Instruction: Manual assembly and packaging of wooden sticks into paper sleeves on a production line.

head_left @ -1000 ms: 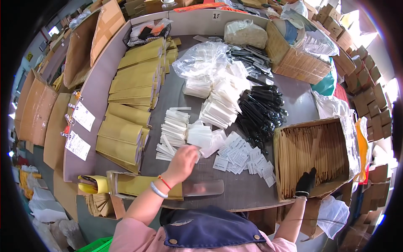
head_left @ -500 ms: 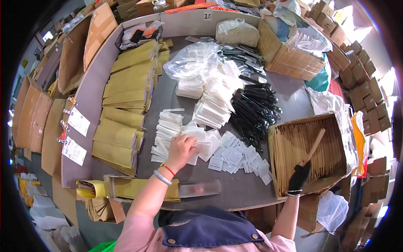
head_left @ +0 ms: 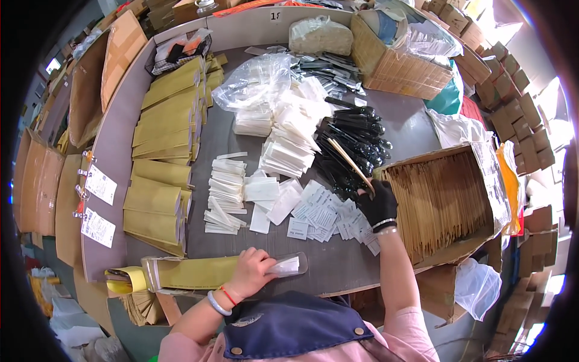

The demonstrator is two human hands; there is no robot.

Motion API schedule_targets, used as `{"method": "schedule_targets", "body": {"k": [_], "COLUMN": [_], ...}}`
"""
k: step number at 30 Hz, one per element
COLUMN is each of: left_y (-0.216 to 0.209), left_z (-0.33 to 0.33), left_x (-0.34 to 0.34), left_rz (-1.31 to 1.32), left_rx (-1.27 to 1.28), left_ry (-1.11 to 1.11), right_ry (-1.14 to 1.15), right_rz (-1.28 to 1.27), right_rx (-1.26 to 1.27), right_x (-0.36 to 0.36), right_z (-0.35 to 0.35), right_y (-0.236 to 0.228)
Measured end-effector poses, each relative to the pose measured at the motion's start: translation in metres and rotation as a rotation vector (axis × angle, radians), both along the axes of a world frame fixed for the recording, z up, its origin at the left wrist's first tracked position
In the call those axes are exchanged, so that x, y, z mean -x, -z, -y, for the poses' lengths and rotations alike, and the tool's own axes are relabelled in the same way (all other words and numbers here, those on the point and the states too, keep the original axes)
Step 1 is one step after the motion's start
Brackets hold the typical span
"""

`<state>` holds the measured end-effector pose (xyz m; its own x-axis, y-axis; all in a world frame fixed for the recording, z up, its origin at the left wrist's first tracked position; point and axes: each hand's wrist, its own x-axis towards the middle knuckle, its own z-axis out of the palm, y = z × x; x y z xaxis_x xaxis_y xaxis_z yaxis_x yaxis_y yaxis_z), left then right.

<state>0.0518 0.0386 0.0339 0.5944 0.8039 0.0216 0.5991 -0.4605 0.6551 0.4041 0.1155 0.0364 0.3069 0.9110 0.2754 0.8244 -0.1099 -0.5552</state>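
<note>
My left hand [head_left: 254, 273] is at the table's front edge, its fingers closed on a small white packet [head_left: 286, 265] at a clear plastic chute [head_left: 300, 263]. A yellow padded envelope [head_left: 199, 273] lies along that chute, under my left wrist and hand. My right hand [head_left: 379, 204], in a black fingerless glove, pinches a thin tan strip [head_left: 348, 158], tilted up and left over a heap of slim shiny black pieces [head_left: 359, 136]. Small printed white cards [head_left: 316, 211] spread beside my gloved fingers. White packets [head_left: 226, 187] lie stacked farther left.
A cardboard box [head_left: 416, 261] packed with upright tan strips stands at the right. Yellow envelopes [head_left: 163, 136] are piled along the left side. At the back are a clear plastic bag [head_left: 256, 81], a wrapped bundle [head_left: 319, 37] and a carton [head_left: 404, 75]. A grey partition [head_left: 241, 30] borders the table.
My left hand has come from the white packets down to the chute with a packet. My right hand has lifted a tan strip out of the box and moved left and up.
</note>
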Motion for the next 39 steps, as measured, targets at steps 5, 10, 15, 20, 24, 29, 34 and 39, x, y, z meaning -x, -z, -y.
{"method": "schedule_targets", "body": {"k": [5, 10, 15, 20, 24, 29, 34, 39], "left_y": [-0.012, 0.013, 0.021, 0.020, -0.029, 0.001, -0.002, -0.007], "left_z": [-0.010, -0.039, -0.066, -0.069, -0.049, 0.008, 0.052, 0.048], "left_x": [-0.015, -0.043, -0.066, -0.061, -0.028, 0.011, 0.021, 0.043], "left_rz": [-0.032, 0.098, -0.037, 0.035, 0.389, 0.019, -0.249, -0.162], "left_rx": [-0.165, -0.204, -0.220, -0.035, 0.340, 0.006, -0.267, -0.214], "left_ry": [0.008, -0.045, -0.078, -0.083, -0.363, -0.188, -0.023, -0.096], "right_ry": [0.017, 0.029, 0.025, -0.069, -0.027, -0.196, -0.319, -0.524], "right_rz": [0.183, 0.224, 0.025, -0.277, -0.697, -1.040, -0.639, 0.017], "right_rx": [0.178, 0.082, -0.123, -0.207, 0.142, 0.471, 0.558, 0.232], "right_x": [0.005, 0.003, 0.006, 0.004, 0.015, 0.051, 0.079, 0.107], "right_z": [-0.026, -0.024, 0.006, 0.045, 0.077, 0.093, 0.107, 0.109], "right_y": [0.008, 0.013, -0.023, -0.033, -0.040, -0.017, 0.022, 0.006]}}
